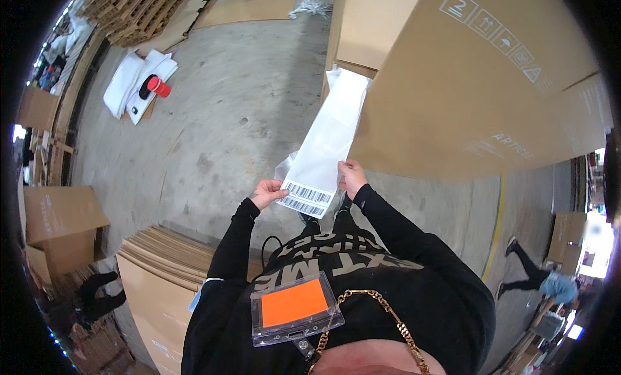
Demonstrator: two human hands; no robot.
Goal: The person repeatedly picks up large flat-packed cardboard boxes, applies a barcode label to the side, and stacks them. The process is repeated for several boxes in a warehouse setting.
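A long white strip of labels (328, 132) stretches from between my hands up to the edge of a large cardboard box. Barcodes are printed on its near end. My left hand (269, 193) pinches the near left corner between thumb and fingers. On the opposite edge, a little farther up, my right hand (351, 178) grips the strip. The far end of the strip rests against the large brown cardboard box (446, 110), which stands close on my right with printed handling symbols on it.
Flattened cardboard (162, 297) is stacked at my near left. Farther left stands an open carton (65, 213). White padding (132, 84) with a red cup (159, 86) lies on the concrete floor. Wooden pallets (132, 13) are at the far left. Another person (543, 278) walks at the right.
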